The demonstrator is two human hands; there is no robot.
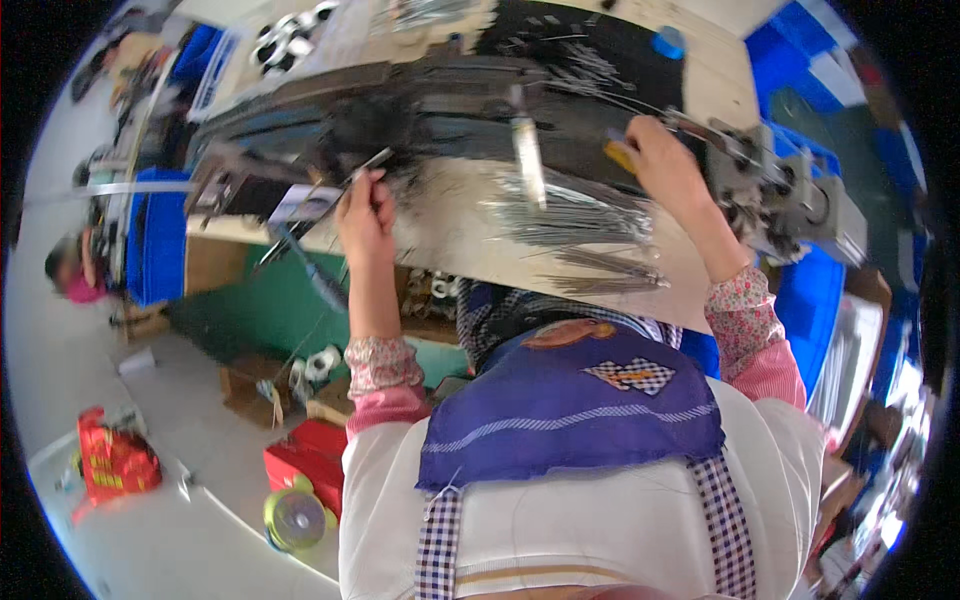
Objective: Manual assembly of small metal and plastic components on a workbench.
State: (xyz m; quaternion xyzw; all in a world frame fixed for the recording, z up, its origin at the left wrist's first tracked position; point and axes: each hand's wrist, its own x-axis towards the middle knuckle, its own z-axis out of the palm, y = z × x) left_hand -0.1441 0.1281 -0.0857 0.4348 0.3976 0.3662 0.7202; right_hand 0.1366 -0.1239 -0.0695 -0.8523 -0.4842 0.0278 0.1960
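My left hand (366,218) is closed, thumb and fingers pinching a thin metal rod (376,158) at the left part of the bench. Behind it lies a blackened patch on a long dark metal machine bed (460,100). My right hand (664,168) is closed round a small yellow-handled tool (621,155), whose working end I cannot make out. Between the hands, a bundle of thin metal rods (575,215) lies on the wooden bench, with a smaller bundle of thin rods (605,270) nearer me. A long bright tool (528,160) sits across the bed's near edge.
A metal machine head (785,185) stands right of my right hand. Farther back are a black mat (640,85) with loose rods, a blue cup (667,42) and a clear bin (225,85) by black-and-white rolls. Blue crates (155,240) flank the bench. A small fan (297,518) is on the floor.
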